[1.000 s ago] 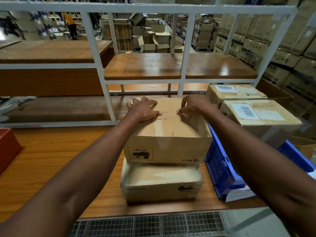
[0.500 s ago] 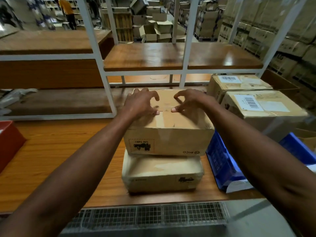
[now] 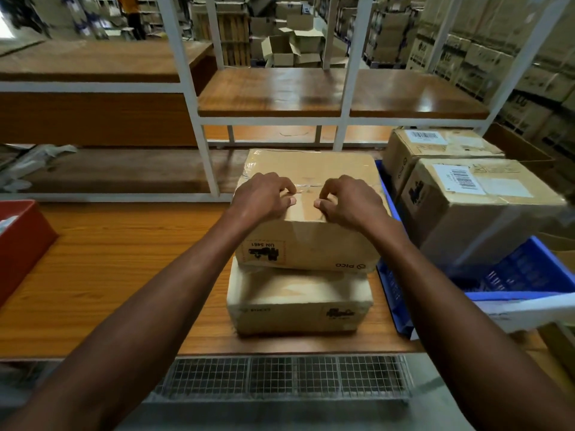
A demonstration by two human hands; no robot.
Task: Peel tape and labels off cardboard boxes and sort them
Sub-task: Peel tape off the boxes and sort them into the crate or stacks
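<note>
On glossy wood-grain table (image 3: 109,275), both curled hands, left hand (image 3: 264,197) and right hand (image 3: 351,202), pick at clear tape (image 3: 306,189) on the creased top box (image 3: 311,244).

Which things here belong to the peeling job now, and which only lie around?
In the job:
- top box, stacked on lower box
- clear tape along its top
- left hand and right hand, fingers curled at the tape
- labelled boxes waiting at right

Lying about:
- blue crate
- red bin
- white shelf frame
</note>
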